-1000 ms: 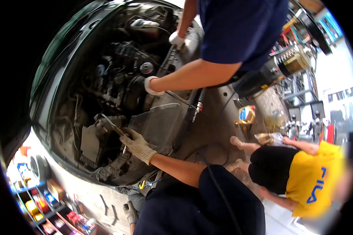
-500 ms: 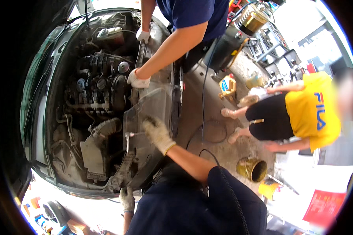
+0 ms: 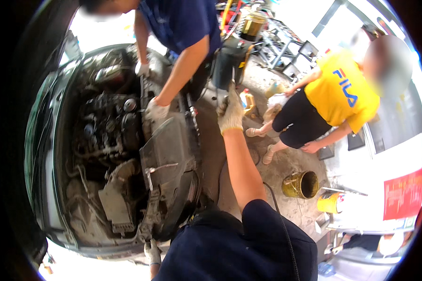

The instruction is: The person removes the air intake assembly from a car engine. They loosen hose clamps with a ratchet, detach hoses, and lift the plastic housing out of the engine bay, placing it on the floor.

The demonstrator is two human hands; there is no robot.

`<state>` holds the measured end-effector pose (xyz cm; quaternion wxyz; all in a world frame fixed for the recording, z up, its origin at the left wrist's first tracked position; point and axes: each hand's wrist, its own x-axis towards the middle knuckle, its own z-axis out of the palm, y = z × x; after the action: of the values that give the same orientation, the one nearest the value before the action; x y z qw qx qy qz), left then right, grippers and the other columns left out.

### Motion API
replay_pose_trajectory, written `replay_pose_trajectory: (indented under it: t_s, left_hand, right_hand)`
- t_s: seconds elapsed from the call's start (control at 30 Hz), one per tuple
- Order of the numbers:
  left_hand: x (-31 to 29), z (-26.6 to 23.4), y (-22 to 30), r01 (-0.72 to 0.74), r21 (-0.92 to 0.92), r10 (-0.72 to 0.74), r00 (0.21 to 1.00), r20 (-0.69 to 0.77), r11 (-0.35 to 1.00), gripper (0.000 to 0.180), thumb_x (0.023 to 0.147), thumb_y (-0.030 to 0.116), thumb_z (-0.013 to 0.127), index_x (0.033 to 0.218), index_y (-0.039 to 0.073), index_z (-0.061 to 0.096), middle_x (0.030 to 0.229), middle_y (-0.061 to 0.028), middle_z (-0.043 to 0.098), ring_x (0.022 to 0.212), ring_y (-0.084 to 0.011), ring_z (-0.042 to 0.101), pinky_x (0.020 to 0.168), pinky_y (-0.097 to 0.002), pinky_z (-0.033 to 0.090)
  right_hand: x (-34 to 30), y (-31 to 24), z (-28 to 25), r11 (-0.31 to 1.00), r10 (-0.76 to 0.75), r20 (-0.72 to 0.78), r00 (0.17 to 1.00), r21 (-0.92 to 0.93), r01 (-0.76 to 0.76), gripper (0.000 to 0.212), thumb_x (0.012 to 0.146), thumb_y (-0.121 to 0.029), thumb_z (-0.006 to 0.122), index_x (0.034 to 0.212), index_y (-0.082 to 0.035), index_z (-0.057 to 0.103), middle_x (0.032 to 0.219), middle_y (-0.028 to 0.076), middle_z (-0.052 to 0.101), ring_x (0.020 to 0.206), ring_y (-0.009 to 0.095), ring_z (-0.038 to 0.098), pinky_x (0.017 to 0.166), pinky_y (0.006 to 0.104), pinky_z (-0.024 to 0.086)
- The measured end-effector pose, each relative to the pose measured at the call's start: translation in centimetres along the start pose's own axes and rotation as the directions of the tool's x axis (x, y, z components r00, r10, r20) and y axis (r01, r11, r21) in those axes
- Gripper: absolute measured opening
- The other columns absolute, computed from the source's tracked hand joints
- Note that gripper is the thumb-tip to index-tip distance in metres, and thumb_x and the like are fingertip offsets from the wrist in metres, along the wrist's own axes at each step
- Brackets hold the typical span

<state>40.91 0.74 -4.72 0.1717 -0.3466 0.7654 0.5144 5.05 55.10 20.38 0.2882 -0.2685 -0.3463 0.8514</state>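
Observation:
My right hand (image 3: 230, 111), in a pale work glove, is raised beyond the car's front edge. Its fingers are curled, and a thin dark piece stands up past them, too blurred to name. My left hand (image 3: 152, 253), also gloved, is low at the near corner of the car's front, its fingers partly hidden there. A ratchet wrench (image 3: 160, 169) lies across a translucent plastic sheet (image 3: 166, 143) on the front panel. The engine (image 3: 109, 124) sits exposed under the raised hood. A co-worker's gloved hand (image 3: 156, 110) presses on the front panel by the sheet.
Across from me a co-worker in dark blue (image 3: 183, 28) leans over the car. A person in a yellow shirt (image 3: 342, 93) stands at the right. An oil jug (image 3: 247, 102), an open metal bucket (image 3: 300, 185) and a yellow pail (image 3: 330, 202) stand on the floor; a dark hose (image 3: 219, 182) trails there.
My right hand has left the wrench and swung away from the car, up and to the right. The wrench stays on the sheet. The view has shifted; the co-worker's hands remain on the front panel.

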Motion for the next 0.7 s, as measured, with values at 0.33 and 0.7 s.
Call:
replay_pose_trajectory:
  t_s: [0.33, 0.7]
  left_hand:
    - [-5.6, 7.2, 17.8, -0.362, 0.366, 0.235, 0.908, 0.347, 0.857, 0.045, 0.099, 0.048, 0.063, 0.119, 0.008, 0.07, 0.103, -0.0214, 0.071, 0.092, -0.0322, 0.067, 0.084, -0.045, 0.053]
    - [-3.6, 3.7, 17.7, -0.478, 0.463, 0.35, 0.874, 0.338, 0.746, 0.053, 0.099, 0.05, 0.062, 0.123, 0.003, 0.068, 0.111, -0.0229, 0.073, 0.1, -0.0445, 0.067, 0.088, -0.0472, 0.053]
  right_hand:
    - [-0.6, -17.0, 13.4, 0.921, -0.219, 0.297, 0.929, 0.376, 0.097, 0.034, 0.101, -0.047, 0.068, 0.113, -0.016, 0.064, 0.066, -0.004, 0.048, 0.044, 0.009, 0.039, 0.04, 0.0241, 0.032]
    - [-20.6, -26.6, 23.9, 0.618, -0.688, 0.69, 0.224, 0.395, 0.68, 0.042, 0.097, -0.009, 0.06, 0.136, 0.003, 0.051, 0.09, 0.006, 0.06, 0.075, 0.012, 0.057, 0.065, 0.031, 0.051]
